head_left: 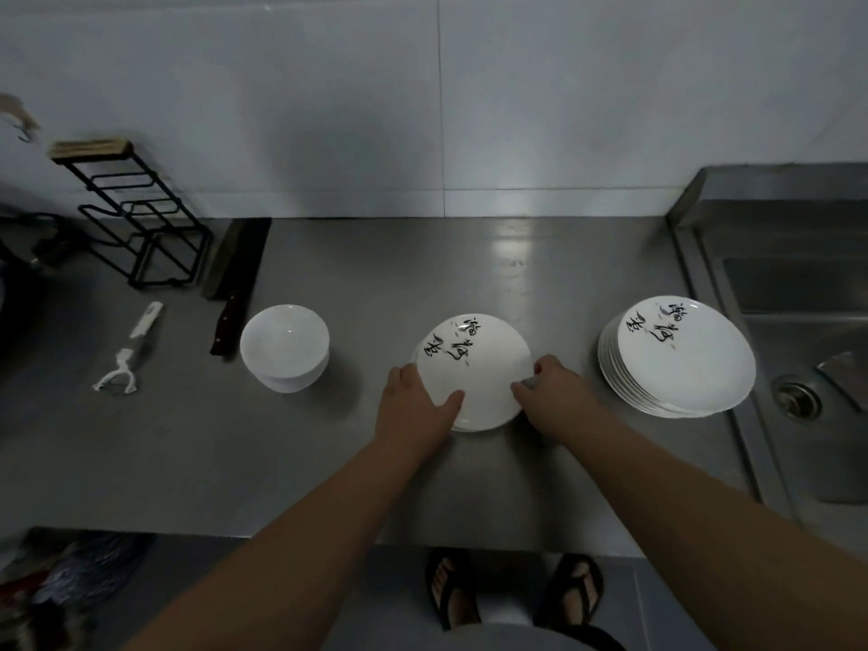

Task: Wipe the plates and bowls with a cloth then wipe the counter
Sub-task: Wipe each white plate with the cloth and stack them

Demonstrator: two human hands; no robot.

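Centrally, marked plate point(474, 368) on desk point(375, 284), L grip point(418, 406) & R grip point(554, 392) both clasping its rim, plate stack point(676, 359) right, bowls point(284, 347) left

Looks dim, grey and soft. Shows pale glare on the bench point(509, 249) at centre, a broad shadow on the wall point(329, 133) above. Bends at the edges; blurs and darkens at far left.

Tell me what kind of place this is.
Probably a kitchen, possibly a commercial one: a stainless steel counter with a built-in sink, stacked white plates and bowls, and a cleaver.
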